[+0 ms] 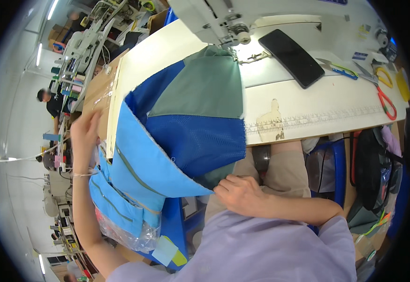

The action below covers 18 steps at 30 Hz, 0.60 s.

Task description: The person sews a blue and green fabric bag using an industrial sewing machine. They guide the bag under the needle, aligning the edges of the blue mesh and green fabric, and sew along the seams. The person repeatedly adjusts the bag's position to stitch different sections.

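Note:
A sewn fabric piece of light blue cloth [144,164], dark blue mesh [200,141] and grey-green cloth [205,84] hangs over the near edge of the table. Its far end lies by the needle area of a sewing machine [228,28]. My right hand [238,195] is closed on the lower corner of this piece, close to my lap. My left hand [85,134] is raised beside the table's left edge, away from the cloth. Its fingers are slightly bent and apart, and nothing shows in them.
On the white table [308,105] are a black phone [292,58], a thread snipper [341,70] and red-handled scissors [383,98]. More light blue pieces [116,202] hang at the left over clear plastic. Bags [371,169] are at the right. Other people and machines fill the far left.

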Tool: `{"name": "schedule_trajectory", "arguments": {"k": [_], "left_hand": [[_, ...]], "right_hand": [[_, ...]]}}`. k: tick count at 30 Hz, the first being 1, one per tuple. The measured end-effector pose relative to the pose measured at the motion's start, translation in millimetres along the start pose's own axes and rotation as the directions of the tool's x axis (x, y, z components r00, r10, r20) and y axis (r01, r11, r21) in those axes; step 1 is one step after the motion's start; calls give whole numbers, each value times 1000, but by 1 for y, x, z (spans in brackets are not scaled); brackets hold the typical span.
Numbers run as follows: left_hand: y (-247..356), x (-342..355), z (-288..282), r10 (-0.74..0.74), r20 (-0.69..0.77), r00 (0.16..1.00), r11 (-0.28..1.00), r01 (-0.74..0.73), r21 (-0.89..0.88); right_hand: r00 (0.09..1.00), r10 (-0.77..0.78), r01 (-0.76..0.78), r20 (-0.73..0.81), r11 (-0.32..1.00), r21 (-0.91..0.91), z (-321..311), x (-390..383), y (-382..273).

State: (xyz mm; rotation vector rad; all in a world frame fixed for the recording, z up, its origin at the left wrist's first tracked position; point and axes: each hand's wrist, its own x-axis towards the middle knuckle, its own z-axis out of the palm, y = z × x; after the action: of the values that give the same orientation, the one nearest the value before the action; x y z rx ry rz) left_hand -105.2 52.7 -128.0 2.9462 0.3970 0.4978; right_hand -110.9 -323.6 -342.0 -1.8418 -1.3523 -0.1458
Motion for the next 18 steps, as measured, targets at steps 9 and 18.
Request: {"name": "schedule_trajectory", "arguments": {"k": [9,18], "left_hand": [[25,222,222,97,384,918,985,-144,95],[87,234,276,-147,340,929,989,129,76]], "right_hand": [[955,-294,296,34,951,-93,-26,1,-15],[995,57,-27,-81,944,329,-19,8,-2]]}}
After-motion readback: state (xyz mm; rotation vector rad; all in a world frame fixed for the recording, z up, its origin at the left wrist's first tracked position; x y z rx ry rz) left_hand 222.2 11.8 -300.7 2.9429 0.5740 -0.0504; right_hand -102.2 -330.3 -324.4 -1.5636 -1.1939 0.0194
